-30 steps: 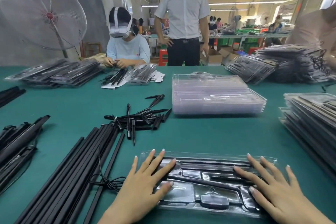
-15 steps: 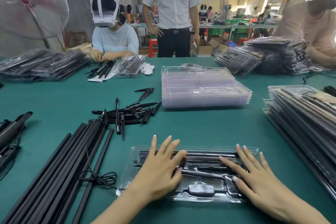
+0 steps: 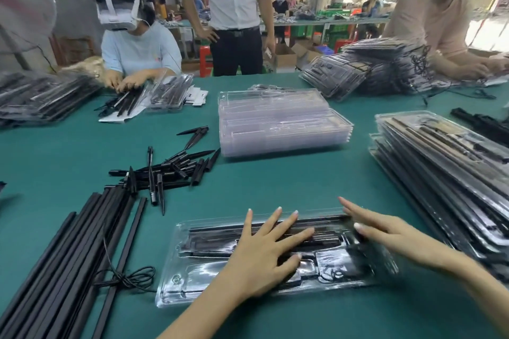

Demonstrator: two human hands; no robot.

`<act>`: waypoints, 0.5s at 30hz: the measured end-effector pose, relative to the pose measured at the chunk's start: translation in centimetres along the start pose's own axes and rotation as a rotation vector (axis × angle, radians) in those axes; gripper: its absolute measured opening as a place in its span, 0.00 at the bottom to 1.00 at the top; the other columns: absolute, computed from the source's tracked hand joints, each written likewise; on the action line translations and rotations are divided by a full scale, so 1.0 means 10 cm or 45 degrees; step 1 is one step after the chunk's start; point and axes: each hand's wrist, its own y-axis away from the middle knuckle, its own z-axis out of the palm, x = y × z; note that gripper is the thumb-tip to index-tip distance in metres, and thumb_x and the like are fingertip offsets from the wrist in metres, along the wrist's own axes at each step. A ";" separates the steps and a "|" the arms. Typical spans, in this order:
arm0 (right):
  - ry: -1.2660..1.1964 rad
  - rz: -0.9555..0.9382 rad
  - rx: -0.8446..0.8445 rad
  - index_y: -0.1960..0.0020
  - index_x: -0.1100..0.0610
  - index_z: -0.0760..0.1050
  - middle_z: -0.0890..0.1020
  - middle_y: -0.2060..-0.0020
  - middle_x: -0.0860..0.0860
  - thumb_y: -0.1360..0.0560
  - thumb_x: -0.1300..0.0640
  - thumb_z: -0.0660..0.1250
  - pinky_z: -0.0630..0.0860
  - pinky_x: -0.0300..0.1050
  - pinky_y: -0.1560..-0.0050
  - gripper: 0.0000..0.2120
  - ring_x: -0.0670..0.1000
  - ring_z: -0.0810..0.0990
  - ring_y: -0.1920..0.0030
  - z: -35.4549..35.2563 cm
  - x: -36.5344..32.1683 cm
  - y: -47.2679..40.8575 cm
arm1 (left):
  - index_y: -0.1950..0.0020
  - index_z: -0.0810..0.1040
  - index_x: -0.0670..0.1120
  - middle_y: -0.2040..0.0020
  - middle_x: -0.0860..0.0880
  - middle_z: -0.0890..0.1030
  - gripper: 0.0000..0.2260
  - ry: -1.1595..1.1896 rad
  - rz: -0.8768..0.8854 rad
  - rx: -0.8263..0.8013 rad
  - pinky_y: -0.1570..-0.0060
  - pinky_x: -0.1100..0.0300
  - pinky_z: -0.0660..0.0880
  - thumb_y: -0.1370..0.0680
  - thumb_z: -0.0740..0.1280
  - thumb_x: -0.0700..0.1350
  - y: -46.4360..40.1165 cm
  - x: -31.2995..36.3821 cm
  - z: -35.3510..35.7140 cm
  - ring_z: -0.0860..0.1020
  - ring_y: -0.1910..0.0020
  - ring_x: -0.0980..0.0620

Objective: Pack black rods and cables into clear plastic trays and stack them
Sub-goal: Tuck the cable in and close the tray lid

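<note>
Both hands spread flat, nothing gripped: left hand [image 3: 264, 253] is pressed on the filled clear tray [image 3: 198, 281] on the green table [image 3: 275, 181]; right hand [image 3: 385, 231] is laid at its right end, blurred. Closing step judged in hand. Next, lifting onto the packed stack [image 3: 446, 170] at right is called for.

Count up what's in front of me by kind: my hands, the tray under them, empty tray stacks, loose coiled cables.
Hands: 2, left hand, right hand
Packed tray: 1
Empty tray stack: 1
Coiled cable: 1
Total: 5
</note>
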 end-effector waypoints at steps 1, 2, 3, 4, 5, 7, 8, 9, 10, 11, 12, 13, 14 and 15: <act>0.073 -0.012 0.047 0.29 0.36 0.56 0.58 0.28 0.37 0.23 0.45 0.57 0.45 0.26 0.31 0.23 0.37 0.52 0.26 -0.05 0.04 0.02 | 0.29 0.42 0.75 0.24 0.65 0.40 0.21 -0.008 -0.001 0.001 0.31 0.42 0.27 0.19 0.47 0.60 0.00 0.00 0.00 0.33 0.26 0.60; 0.201 -0.025 0.055 0.28 0.39 0.54 0.55 0.26 0.40 0.21 0.47 0.56 0.42 0.30 0.29 0.23 0.39 0.48 0.25 -0.06 0.10 0.01 | 0.29 0.42 0.75 0.24 0.65 0.39 0.21 -0.016 0.000 0.003 0.31 0.41 0.27 0.19 0.47 0.60 0.00 -0.01 0.00 0.32 0.26 0.60; 0.362 -0.047 0.036 0.27 0.42 0.49 0.50 0.25 0.42 0.20 0.48 0.54 0.38 0.33 0.28 0.24 0.40 0.44 0.24 -0.03 0.14 0.00 | 0.29 0.41 0.75 0.24 0.65 0.38 0.21 -0.025 0.002 -0.001 0.31 0.40 0.28 0.19 0.46 0.60 0.00 0.00 -0.01 0.31 0.26 0.61; 0.529 -0.078 0.009 0.26 0.43 0.45 0.45 0.25 0.43 0.19 0.48 0.51 0.34 0.35 0.28 0.24 0.40 0.39 0.25 0.03 0.17 -0.02 | 0.30 0.40 0.75 0.24 0.64 0.37 0.21 -0.035 0.008 -0.008 0.31 0.40 0.28 0.18 0.46 0.60 0.00 0.00 -0.02 0.31 0.27 0.61; 0.685 -0.113 -0.014 0.26 0.42 0.41 0.41 0.25 0.43 0.18 0.47 0.48 0.32 0.37 0.28 0.24 0.40 0.36 0.26 0.08 0.19 -0.03 | 0.30 0.39 0.75 0.24 0.64 0.37 0.21 -0.048 0.014 -0.012 0.31 0.39 0.29 0.18 0.46 0.60 -0.01 0.00 -0.02 0.31 0.27 0.60; 0.866 -0.186 -0.054 0.26 0.40 0.38 0.37 0.26 0.41 0.19 0.43 0.43 0.29 0.38 0.28 0.24 0.38 0.32 0.27 0.18 0.21 -0.02 | 0.31 0.38 0.76 0.24 0.64 0.35 0.21 -0.076 0.027 -0.006 0.31 0.38 0.30 0.18 0.45 0.59 0.00 0.01 -0.03 0.31 0.26 0.58; 0.880 -0.206 -0.062 0.26 0.39 0.38 0.37 0.26 0.40 0.20 0.42 0.40 0.29 0.38 0.28 0.24 0.37 0.31 0.27 0.22 0.20 0.00 | 0.31 0.37 0.76 0.24 0.63 0.35 0.21 -0.086 0.036 -0.001 0.31 0.37 0.30 0.18 0.45 0.58 0.00 0.01 -0.03 0.31 0.26 0.57; 0.864 -0.211 -0.058 0.26 0.38 0.38 0.38 0.25 0.40 0.21 0.41 0.39 0.30 0.38 0.28 0.24 0.37 0.32 0.27 0.26 0.20 0.01 | 0.32 0.37 0.77 0.24 0.62 0.35 0.21 -0.093 0.045 0.002 0.31 0.37 0.31 0.18 0.45 0.57 0.01 0.02 -0.02 0.31 0.25 0.56; 0.836 -0.211 -0.042 0.26 0.37 0.39 0.39 0.25 0.40 0.21 0.41 0.39 0.30 0.38 0.28 0.23 0.37 0.32 0.27 0.29 0.20 0.02 | 0.32 0.38 0.78 0.24 0.62 0.35 0.21 -0.097 0.052 0.001 0.31 0.36 0.31 0.17 0.45 0.57 0.01 0.02 -0.02 0.32 0.25 0.55; 0.814 -0.212 -0.020 0.27 0.37 0.39 0.39 0.25 0.39 0.20 0.41 0.40 0.31 0.38 0.28 0.23 0.37 0.32 0.27 0.32 0.20 0.03 | 0.33 0.38 0.78 0.24 0.61 0.35 0.21 -0.096 0.054 -0.002 0.31 0.35 0.31 0.17 0.45 0.56 0.00 0.02 -0.02 0.32 0.25 0.55; 0.809 -0.209 0.003 0.27 0.37 0.39 0.40 0.25 0.39 0.19 0.42 0.41 0.31 0.37 0.28 0.22 0.37 0.32 0.27 0.33 0.21 0.03 | 0.33 0.39 0.79 0.24 0.61 0.36 0.21 -0.091 0.050 -0.005 0.31 0.35 0.32 0.18 0.46 0.56 -0.01 0.02 -0.03 0.33 0.25 0.54; 0.820 -0.203 0.026 0.27 0.38 0.39 0.39 0.26 0.39 0.19 0.43 0.42 0.30 0.36 0.28 0.22 0.37 0.32 0.27 0.33 0.21 0.03 | 0.33 0.40 0.79 0.23 0.61 0.37 0.21 -0.085 0.044 -0.011 0.31 0.35 0.33 0.18 0.46 0.56 -0.02 0.01 -0.04 0.34 0.24 0.54; 0.844 -0.196 0.045 0.27 0.38 0.38 0.39 0.26 0.39 0.18 0.44 0.42 0.29 0.36 0.29 0.22 0.37 0.32 0.27 0.34 0.21 0.04 | 0.33 0.41 0.79 0.23 0.61 0.38 0.21 -0.084 0.039 -0.018 0.31 0.34 0.34 0.18 0.46 0.57 -0.03 0.01 -0.05 0.35 0.24 0.53; 0.872 -0.188 0.058 0.27 0.38 0.37 0.38 0.26 0.39 0.18 0.44 0.42 0.29 0.36 0.30 0.22 0.38 0.32 0.27 0.35 0.20 0.04 | 0.33 0.41 0.79 0.23 0.61 0.39 0.21 -0.095 0.035 -0.020 0.31 0.34 0.35 0.18 0.46 0.57 -0.04 0.02 -0.05 0.36 0.23 0.53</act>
